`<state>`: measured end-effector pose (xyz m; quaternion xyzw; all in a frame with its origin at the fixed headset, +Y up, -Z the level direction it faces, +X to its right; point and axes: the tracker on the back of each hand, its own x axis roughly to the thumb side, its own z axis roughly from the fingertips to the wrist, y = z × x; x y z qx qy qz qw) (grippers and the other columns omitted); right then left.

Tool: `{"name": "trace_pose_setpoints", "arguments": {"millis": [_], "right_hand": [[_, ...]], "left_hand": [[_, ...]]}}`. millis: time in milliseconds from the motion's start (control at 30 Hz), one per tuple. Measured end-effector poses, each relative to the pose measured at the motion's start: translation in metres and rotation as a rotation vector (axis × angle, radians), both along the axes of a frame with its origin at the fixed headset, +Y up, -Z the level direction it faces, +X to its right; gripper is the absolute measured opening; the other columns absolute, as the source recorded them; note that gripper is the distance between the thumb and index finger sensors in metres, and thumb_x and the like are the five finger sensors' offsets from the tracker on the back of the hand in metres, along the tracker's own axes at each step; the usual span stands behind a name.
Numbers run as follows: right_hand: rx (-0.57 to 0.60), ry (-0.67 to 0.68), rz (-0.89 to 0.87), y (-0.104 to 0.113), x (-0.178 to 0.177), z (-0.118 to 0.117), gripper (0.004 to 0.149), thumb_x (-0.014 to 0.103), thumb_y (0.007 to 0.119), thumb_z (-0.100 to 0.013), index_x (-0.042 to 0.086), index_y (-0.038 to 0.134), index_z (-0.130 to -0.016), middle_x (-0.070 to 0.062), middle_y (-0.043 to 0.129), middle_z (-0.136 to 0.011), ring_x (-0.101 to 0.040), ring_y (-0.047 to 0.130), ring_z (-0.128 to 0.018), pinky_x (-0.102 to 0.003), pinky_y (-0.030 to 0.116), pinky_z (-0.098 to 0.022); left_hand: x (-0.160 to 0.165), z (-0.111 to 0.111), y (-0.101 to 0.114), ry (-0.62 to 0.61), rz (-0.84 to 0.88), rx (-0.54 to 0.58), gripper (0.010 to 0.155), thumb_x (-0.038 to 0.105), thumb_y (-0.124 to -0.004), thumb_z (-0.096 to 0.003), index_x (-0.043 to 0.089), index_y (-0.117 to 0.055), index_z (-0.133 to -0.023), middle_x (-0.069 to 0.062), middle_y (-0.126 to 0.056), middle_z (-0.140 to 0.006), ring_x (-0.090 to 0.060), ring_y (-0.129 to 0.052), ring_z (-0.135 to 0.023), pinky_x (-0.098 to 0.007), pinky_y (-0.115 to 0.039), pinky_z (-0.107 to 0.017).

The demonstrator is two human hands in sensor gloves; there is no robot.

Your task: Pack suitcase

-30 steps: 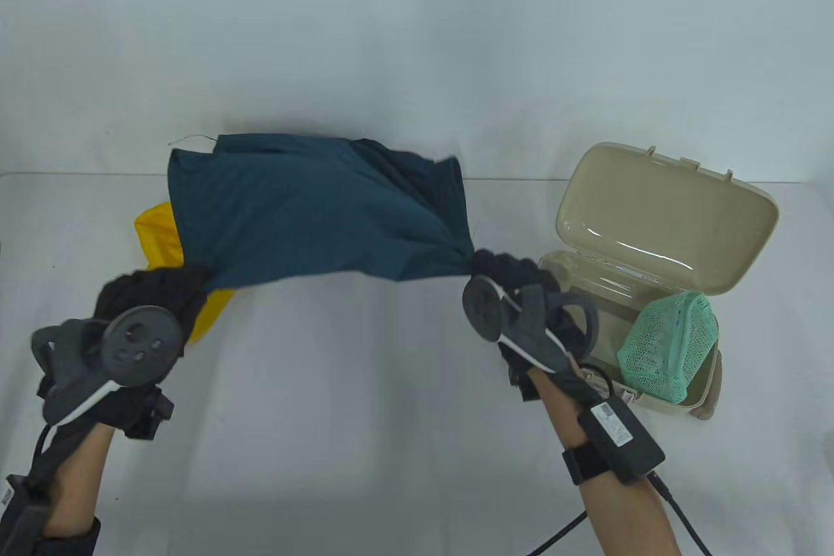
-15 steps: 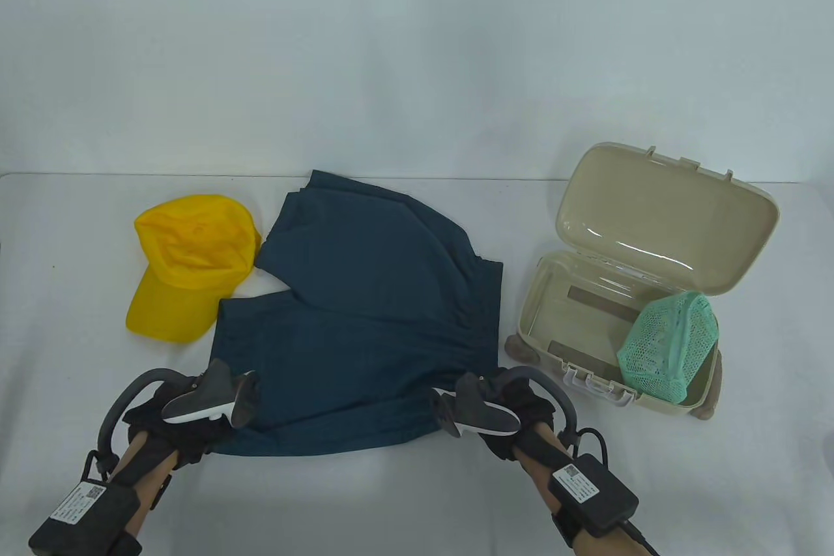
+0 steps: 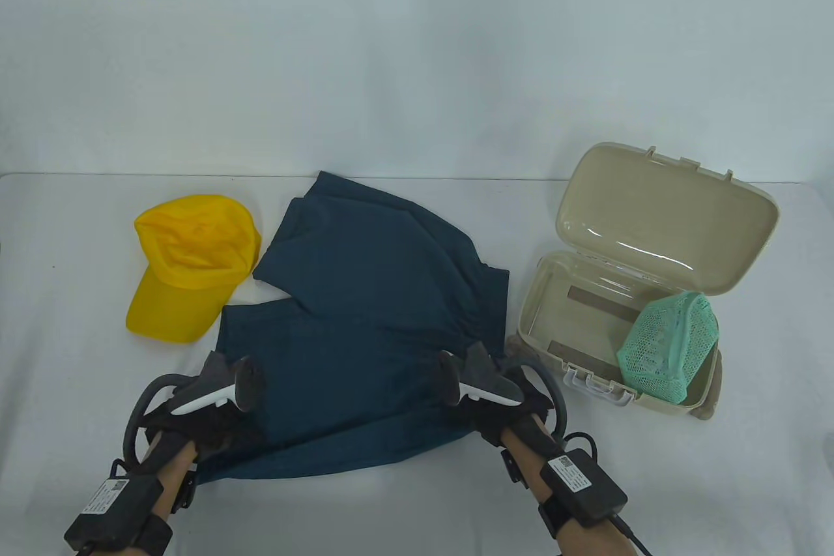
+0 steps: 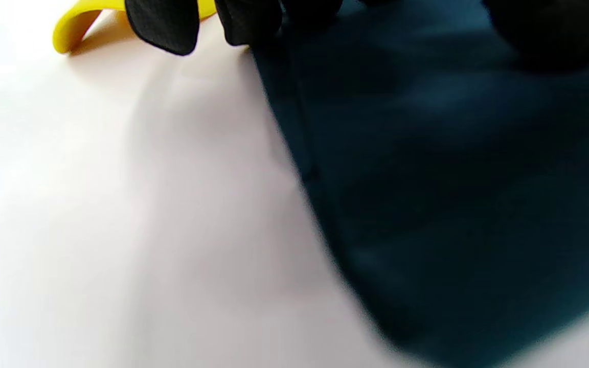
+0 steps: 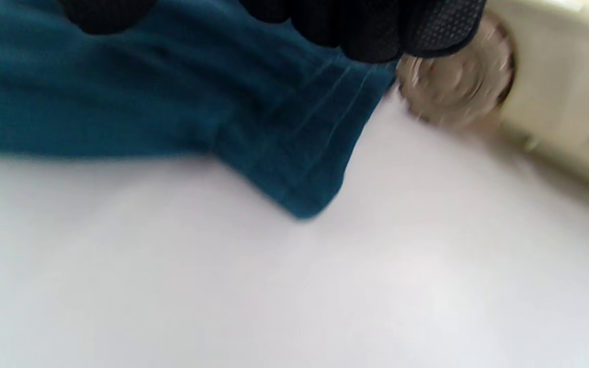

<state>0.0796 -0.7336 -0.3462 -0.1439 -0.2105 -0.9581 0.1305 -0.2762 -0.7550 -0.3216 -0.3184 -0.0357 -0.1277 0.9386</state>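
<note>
Teal shorts point(image 3: 365, 328), limp and light, best taken at the waistband corners; left hand point(image 3: 195, 416) and right hand point(image 3: 502, 396) rest there, grip closure indiscernible, beside the open suitcase point(image 3: 625, 321).

Bare studio-like recording setup; white table point(image 3: 404, 517) against plain white backdrop point(image 3: 417, 47).

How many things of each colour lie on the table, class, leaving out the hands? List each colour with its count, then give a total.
Yellow: 1, the cap
Dark teal: 1, the shorts
Beige: 1, the open suitcase
Mint green: 1, the mesh pouch in the suitcase
Total: 4
</note>
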Motion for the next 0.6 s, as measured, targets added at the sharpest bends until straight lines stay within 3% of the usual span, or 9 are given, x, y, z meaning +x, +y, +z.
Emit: {"name": "trace_pose_setpoints", "arguments": {"millis": [133,300,433,600], "right_hand": [[-0.033,-0.028,0.07,-0.008,0.004,-0.003,0.087,0.066,0.058,-0.049,0.012,0.037,-0.114,-0.018,0.046,-0.119,-0.043,0.062,-0.107,-0.061,0.061,-0.071],[-0.065,-0.075,0.007,-0.002,0.012,-0.009,0.087,0.066,0.06,-0.049,0.012,0.04,-0.114,-0.018,0.05,-0.118,-0.043,0.066,-0.105,-0.061,0.063,-0.07],[0.015,-0.107,-0.105,0.023,0.013,-0.019,0.084,0.066,0.059,-0.049,0.013,0.045,-0.113,-0.017,0.057,-0.117,-0.043,0.072,-0.102,-0.058,0.067,-0.068],[0.08,-0.183,-0.192,0.055,0.01,-0.045,0.086,0.066,0.058,-0.05,0.012,0.038,-0.114,-0.018,0.048,-0.12,-0.047,0.062,-0.106,-0.061,0.061,-0.071]], "left_hand": [[-0.011,-0.005,-0.004,0.078,0.014,-0.012,0.097,0.067,-0.069,-0.0397,0.034,-0.015,-0.114,-0.003,-0.019,-0.125,-0.033,-0.033,-0.12,-0.057,-0.045,-0.085],[-0.008,-0.01,0.001,0.058,-0.018,-0.008,0.098,0.066,-0.072,-0.0389,0.034,-0.019,-0.115,-0.002,-0.024,-0.126,-0.032,-0.039,-0.12,-0.056,-0.047,-0.085],[0.01,-0.017,0.012,0.017,-0.001,0.045,0.092,0.065,-0.069,-0.0429,0.03,-0.027,-0.117,-0.006,-0.038,-0.127,-0.037,-0.048,-0.118,-0.059,-0.053,-0.081],[0.04,-0.043,0.035,-0.009,0.056,0.173,0.09,0.065,-0.064,-0.0455,0.031,-0.022,-0.117,-0.007,-0.031,-0.128,-0.036,-0.04,-0.119,-0.058,-0.049,-0.083]]}}
